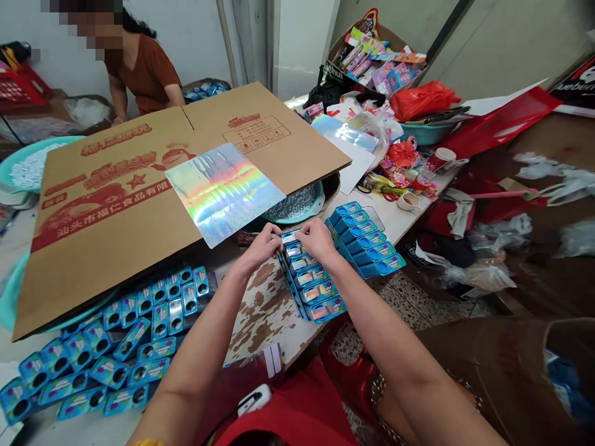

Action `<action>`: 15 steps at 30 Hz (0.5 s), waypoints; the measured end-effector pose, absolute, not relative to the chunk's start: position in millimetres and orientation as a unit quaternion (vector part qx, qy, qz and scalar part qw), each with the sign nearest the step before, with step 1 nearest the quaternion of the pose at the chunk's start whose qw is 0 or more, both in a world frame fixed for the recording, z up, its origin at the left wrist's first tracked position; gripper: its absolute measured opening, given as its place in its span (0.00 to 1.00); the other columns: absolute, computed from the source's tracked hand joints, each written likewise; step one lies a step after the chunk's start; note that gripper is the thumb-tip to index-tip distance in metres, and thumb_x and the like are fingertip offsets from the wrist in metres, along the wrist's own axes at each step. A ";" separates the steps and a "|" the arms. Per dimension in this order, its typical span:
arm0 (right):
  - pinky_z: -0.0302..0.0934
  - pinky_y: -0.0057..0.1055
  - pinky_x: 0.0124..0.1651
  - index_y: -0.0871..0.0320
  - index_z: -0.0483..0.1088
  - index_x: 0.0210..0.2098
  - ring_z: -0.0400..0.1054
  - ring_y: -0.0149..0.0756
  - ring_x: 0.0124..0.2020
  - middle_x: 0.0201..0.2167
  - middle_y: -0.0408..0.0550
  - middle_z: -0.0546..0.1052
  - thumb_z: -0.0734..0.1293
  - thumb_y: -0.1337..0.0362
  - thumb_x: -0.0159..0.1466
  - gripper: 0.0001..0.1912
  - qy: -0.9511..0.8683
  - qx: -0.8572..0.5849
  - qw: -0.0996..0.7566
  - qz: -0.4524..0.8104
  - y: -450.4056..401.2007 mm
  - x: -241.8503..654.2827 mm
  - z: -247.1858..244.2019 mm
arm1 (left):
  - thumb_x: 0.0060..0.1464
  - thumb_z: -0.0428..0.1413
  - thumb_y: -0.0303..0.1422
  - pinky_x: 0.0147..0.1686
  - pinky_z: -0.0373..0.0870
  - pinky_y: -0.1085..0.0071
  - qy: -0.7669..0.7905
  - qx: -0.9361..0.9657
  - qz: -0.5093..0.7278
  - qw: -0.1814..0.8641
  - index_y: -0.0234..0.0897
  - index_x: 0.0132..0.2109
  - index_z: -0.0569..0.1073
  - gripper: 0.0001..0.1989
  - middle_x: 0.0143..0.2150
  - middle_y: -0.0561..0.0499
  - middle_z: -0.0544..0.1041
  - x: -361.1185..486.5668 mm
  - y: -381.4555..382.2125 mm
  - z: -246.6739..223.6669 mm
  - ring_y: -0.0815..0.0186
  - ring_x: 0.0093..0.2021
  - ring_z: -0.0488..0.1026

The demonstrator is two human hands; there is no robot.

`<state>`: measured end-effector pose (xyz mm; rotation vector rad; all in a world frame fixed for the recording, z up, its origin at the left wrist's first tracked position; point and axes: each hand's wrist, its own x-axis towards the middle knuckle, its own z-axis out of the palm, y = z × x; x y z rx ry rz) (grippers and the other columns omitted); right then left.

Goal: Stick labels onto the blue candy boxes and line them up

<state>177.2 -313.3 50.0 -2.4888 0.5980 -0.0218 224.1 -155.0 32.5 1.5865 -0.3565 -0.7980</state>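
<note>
My left hand (270,241) and my right hand (317,239) meet at the far end of a row of small blue boxes (312,279) at the table's edge. Between my pinched fingertips a shiny silver sticker (290,236) lies over the farthest box of that row. The nearer boxes of the row bear similar shiny patches across their tops. Beside my right hand stands a second row of blue boxes (367,238), with round recesses showing. A rainbow-silver sticker sheet (225,193) rests on the large cardboard (307,148), to the left of my hands.
Many more blue boxes (144,300) with dark round holes lie at the left. Under the cardboard, a teal basin (320,204) holds pale small pieces. Clutter, a cup (408,202) and a red bag (425,100) crowd the right side. Another person (144,74) sits across the table.
</note>
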 end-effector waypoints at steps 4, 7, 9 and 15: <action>0.56 0.26 0.33 0.59 0.74 0.22 0.64 0.29 0.28 0.27 0.45 0.73 0.67 0.60 0.53 0.09 0.221 -0.913 0.343 0.011 -321.4 181.0 46.7 | 0.47 0.48 0.28 0.21 0.53 0.79 -0.169 0.686 -0.355 0.612 0.38 0.38 0.57 0.09 0.20 0.60 0.64 226.4 -153.6 37.4 0.76 0.18 0.57; 0.54 0.25 0.31 0.60 0.74 0.22 0.62 0.28 0.25 0.23 0.43 0.72 0.68 0.60 0.52 0.09 0.220 -0.904 0.367 0.015 -323.8 181.9 46.1 | 0.47 0.48 0.28 0.21 0.53 0.79 -0.165 0.696 -0.341 0.611 0.38 0.38 0.57 0.09 0.20 0.60 0.64 228.0 -153.4 40.6 0.76 0.18 0.58; 0.55 0.26 0.31 0.60 0.74 0.22 0.62 0.28 0.25 0.22 0.43 0.72 0.67 0.59 0.52 0.10 0.219 -0.898 0.382 0.011 -323.8 181.3 46.0 | 0.48 0.48 0.28 0.21 0.53 0.79 -0.172 0.702 -0.324 0.610 0.38 0.39 0.58 0.09 0.20 0.60 0.64 229.7 -152.9 41.6 0.75 0.19 0.59; 0.58 0.32 0.46 0.60 0.72 0.23 0.63 0.35 0.40 0.36 0.49 0.69 0.67 0.62 0.52 0.07 0.230 -0.914 0.330 -0.045 -318.0 179.5 41.3 | 0.49 0.49 0.29 0.22 0.54 0.79 -0.179 0.720 -0.324 0.587 0.37 0.38 0.58 0.08 0.22 0.59 0.65 232.8 -155.7 36.0 0.76 0.20 0.59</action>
